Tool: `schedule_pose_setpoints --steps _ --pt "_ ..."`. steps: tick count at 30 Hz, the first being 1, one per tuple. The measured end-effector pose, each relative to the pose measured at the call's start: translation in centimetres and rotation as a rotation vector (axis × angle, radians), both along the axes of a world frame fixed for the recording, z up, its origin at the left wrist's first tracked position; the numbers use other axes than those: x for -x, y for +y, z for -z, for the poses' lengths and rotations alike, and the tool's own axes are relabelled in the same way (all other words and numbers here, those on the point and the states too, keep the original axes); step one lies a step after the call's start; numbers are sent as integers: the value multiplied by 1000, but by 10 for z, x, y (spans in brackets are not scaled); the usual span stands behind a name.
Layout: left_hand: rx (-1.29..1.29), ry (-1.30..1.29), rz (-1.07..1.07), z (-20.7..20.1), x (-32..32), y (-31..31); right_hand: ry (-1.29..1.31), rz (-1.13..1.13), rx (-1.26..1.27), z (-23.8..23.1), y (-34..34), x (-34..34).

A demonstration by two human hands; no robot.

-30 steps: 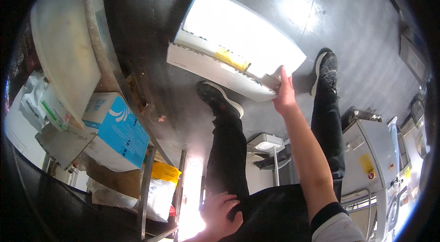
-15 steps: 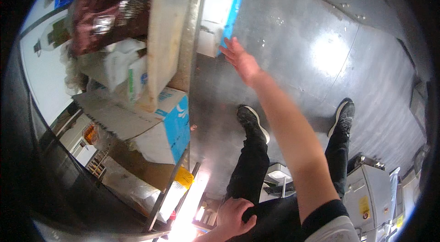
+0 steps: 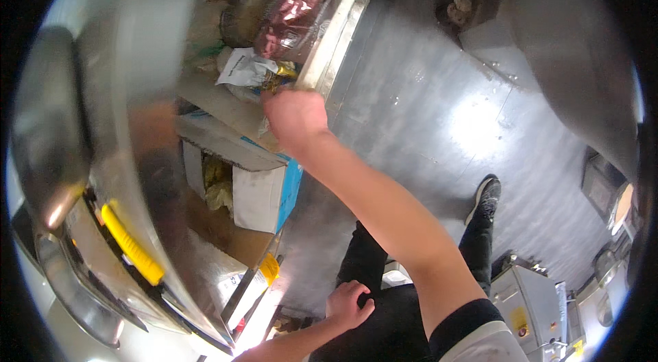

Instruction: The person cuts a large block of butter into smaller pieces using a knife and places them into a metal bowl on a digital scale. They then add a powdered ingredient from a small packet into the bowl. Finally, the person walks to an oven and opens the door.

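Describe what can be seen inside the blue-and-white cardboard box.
Through a gap in the blue-and-white cardboard box, crumpled yellowish-green material shows, too unclear to identify. The box's white panel covers the rest, so anything behind it cannot be seen.

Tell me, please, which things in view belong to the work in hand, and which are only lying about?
Probably in use, judging by nearness:
pale tub
right hand, at the tub's edge, fingertips hidden
maroon package, in the tub
white packet, near this hand

Apparently just lying about:
blue-and-white box
yellow-and-white bag
grey cabinet
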State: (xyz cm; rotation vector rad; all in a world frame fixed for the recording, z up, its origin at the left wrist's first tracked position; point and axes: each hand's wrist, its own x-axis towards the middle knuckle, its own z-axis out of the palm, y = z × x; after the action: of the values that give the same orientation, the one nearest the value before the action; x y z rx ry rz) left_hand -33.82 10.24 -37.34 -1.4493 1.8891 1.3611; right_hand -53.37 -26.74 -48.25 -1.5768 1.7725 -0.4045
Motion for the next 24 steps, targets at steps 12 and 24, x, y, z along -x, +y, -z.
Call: schedule_pose_setpoints --steps 12,24 --pt "172 -22 -274 -49 21 -1 -37 62 417 -276 223 129" --pt "66 589 -432 -368 101 -45 -48 -176 -99 -628 249 99"
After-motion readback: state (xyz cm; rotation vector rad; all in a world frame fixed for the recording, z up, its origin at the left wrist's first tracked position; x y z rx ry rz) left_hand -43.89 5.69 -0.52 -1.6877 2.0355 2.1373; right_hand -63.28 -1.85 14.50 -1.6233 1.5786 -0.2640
